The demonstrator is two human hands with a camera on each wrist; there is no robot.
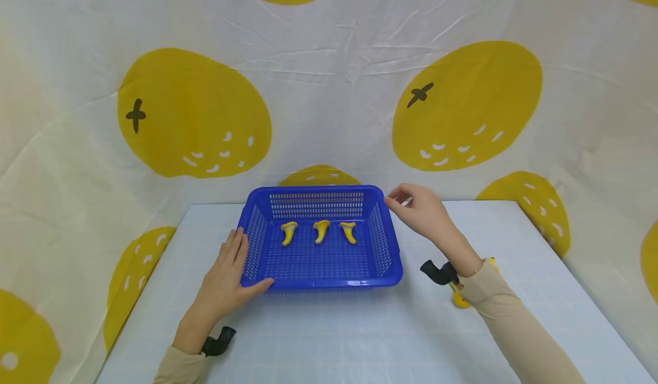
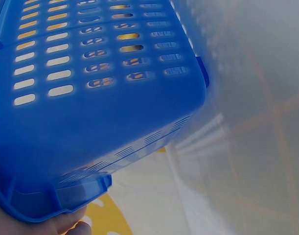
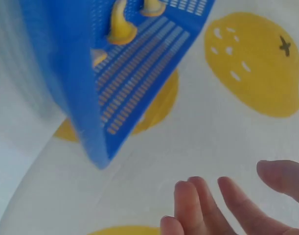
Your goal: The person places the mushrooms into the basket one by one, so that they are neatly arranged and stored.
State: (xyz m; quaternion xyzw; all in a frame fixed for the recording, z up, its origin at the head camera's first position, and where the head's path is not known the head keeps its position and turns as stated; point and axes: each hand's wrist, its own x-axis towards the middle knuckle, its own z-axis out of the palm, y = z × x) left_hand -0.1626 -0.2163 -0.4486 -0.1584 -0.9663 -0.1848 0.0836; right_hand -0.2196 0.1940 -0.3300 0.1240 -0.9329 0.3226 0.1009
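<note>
A blue plastic basket (image 1: 319, 284) with slotted sides stands on the table. Inside it, in a row, lie three yellow, curved pieces with flared tops, like chanterelle mushrooms: the left piece (image 1: 289, 234), the middle piece (image 1: 321, 231) and the right piece (image 1: 348, 232). My left hand (image 1: 221, 281) rests against the basket's left side, its fingers along the rim and its thumb stretched out at the front corner. Beside the back right corner hovers my right hand (image 1: 418, 210), fingers loosely bent and holding nothing. The right wrist view shows its fingers (image 3: 232, 196) apart from the basket.
Under the right forearm a yellow object (image 1: 460, 300) lies on the table, mostly hidden. A pale checked cloth covers the table (image 1: 329, 338). Behind it hangs a white curtain (image 1: 329, 104) printed with large yellow fruit. Dark mounts sit at both wrists.
</note>
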